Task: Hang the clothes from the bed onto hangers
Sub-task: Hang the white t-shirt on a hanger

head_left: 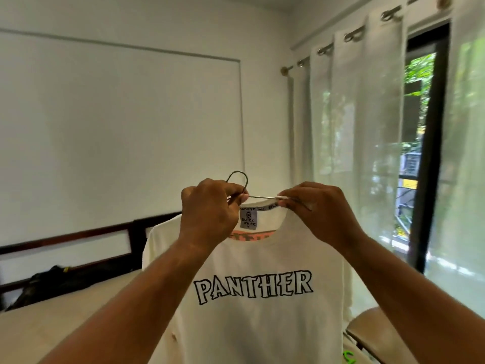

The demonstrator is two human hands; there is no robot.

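Left hand [210,211] grips the hanger [262,197] neck at centre; right hand [325,214] pinches T-shirt [257,324] collar; seat it evenly.

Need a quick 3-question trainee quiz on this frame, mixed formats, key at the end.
1. Fill in: the T-shirt reads ____ across its chest.
2. The left hand grips the hanger: A at the base of its hook; B at its far shoulder end; C nowhere.
3. True or false: the right hand pinches the T-shirt's collar.
Key: 1 PANTHER; 2 A; 3 true.
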